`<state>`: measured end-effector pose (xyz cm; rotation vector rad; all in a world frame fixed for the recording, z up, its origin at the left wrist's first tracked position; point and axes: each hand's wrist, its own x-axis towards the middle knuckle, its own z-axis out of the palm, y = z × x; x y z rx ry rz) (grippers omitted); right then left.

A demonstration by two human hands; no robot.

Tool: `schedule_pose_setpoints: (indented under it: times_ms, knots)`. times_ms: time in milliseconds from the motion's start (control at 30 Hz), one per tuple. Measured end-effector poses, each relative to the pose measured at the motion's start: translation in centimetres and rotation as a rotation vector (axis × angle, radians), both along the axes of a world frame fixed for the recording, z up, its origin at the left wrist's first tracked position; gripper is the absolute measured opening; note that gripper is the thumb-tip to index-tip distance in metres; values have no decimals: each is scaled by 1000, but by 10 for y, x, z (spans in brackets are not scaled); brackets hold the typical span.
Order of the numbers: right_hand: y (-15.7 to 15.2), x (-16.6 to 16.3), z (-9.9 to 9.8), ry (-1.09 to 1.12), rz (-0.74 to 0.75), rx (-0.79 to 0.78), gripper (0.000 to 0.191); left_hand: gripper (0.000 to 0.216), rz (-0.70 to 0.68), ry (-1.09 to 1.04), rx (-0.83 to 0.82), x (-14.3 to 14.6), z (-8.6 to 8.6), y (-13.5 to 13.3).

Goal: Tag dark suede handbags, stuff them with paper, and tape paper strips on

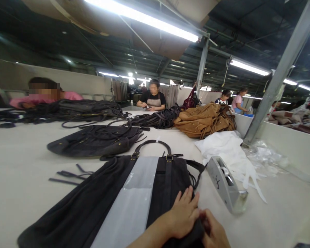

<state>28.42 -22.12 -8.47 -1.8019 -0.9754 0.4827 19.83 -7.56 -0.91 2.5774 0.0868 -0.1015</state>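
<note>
A black suede bag [98,203] lies flat on the white table in front of me, with a strip of clear plastic film [134,199] laid along its middle and its handle [152,144] pointing away. My left hand [184,213] rests on the bag's right edge, fingers stretched out and close together. My right hand [214,232] sits just beside it at the bottom of the view, fingers curled round the bag's dark edge.
A grey tape dispenser [226,184] stands right of the bag, by white cloth [229,151] and crumpled plastic [263,155]. Further bags: black [95,139] and tan [204,119]. Loose black straps [69,175] lie left. Other people work at the far side. A metal post [279,75] rises right.
</note>
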Motion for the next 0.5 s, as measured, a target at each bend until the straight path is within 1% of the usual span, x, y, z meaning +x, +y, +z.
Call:
schedule_pose_setpoints:
  times_ms: [67,133,200,267,300,400,467,500]
  knots:
    - [1,1,4,39,-32,-13,20,57,80,-87,65,-4,-6,-11]
    - [1,4,9,55,-15,-55,17,57,103,-160,123,-7,-14,-19]
    - [-1,8,15,13,31,-100,16,56,104,-196,169,-9,-22,-22]
    - [-6,12,18,-131,28,-99,17,58,105,-217,197,-9,-29,-23]
    - [-8,13,18,-237,-7,-66,20,60,107,-222,200,-9,-31,-23]
    - [-9,10,14,-573,-147,118,34,67,115,-223,170,-5,-39,-23]
    - [-2,2,7,-723,-143,203,43,71,105,-201,134,-3,-46,-19]
    - [3,-3,4,-760,-111,203,44,73,81,-191,123,-1,-50,-16]
